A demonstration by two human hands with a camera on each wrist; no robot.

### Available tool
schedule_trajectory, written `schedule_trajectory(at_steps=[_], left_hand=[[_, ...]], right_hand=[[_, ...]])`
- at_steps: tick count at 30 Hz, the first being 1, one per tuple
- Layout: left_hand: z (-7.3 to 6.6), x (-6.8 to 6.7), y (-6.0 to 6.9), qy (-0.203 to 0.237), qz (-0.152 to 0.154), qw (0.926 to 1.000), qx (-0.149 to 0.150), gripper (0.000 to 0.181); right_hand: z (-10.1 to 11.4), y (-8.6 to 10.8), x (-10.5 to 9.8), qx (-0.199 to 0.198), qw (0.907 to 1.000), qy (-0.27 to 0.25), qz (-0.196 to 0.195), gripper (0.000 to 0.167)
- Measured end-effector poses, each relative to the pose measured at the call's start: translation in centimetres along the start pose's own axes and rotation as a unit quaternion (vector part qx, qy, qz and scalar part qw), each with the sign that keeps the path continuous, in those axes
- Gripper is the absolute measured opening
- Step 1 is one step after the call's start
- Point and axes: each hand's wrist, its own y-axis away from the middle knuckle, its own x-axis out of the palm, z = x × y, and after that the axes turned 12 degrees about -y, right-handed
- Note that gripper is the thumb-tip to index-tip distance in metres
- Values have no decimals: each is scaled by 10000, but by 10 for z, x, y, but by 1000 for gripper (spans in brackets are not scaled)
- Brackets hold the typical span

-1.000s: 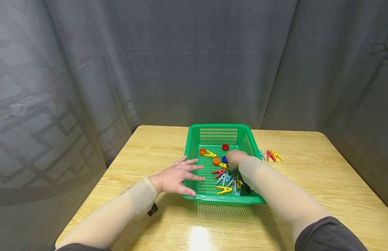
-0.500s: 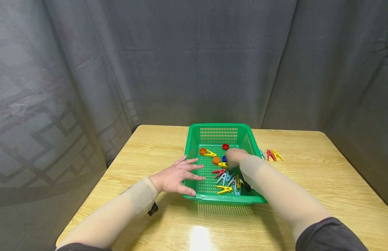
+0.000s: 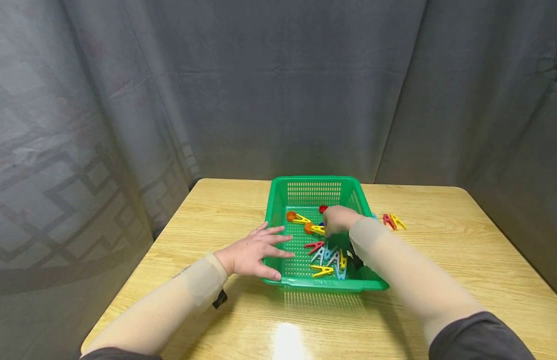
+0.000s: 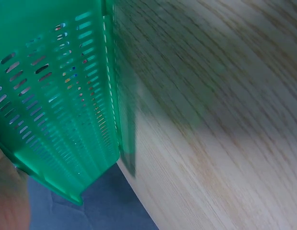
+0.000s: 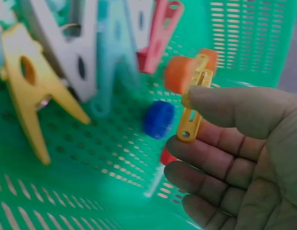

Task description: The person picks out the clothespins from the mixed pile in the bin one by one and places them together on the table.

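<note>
Table point(image 3: 224, 215) (wood-grained), green basket point(image 3: 323, 284), colored clothespins point(image 3: 387, 218)

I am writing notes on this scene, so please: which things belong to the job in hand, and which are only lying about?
In the job now:
right hand, pinching a yellow peg
left hand, at the basket

Apparently just lying about, in neither hand:
orange caps, red cap, blue cap
other pegs inside
pegs outside

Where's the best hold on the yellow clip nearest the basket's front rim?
Probably across its spread legs, from above on the left: the yellow clip appears to lie flat, legs toward bare basket floor, its joined end beside a light-blue clip.
</note>
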Motion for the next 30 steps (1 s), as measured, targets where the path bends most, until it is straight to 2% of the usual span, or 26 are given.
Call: schedule_trajectory(at_steps=[5, 9, 13, 17, 23, 28, 30], left_hand=[[0, -1, 1, -11, -26, 10000, 24, 59], [0, -1, 1, 2, -21, 10000, 26, 60], [-1, -2, 1, 25, -38, 10000, 35, 59], [-1, -2, 0, -5, -9, 10000, 24, 59], [1, 0, -1, -65, -37, 10000, 24, 59], [0, 1, 0, -64, -64, 10000, 21, 60], [0, 1, 0, -35, -57, 10000, 16, 61]], right_hand=[[9, 12, -17, -52, 9996, -206, -188, 12], [14, 22, -28, -173, 9987, -264, -392, 18], [15, 30, -36, -342, 9974, -342, -535, 12], [14, 36, -43, -486, 9958, -288, -724, 12], [8, 45, -53, -613, 9921, -290, -1054, 24], [0, 53, -60, -702, 9872, -482, -1347, 16], [-3, 57, -63, -688, 9855, -549, -1453, 25]])
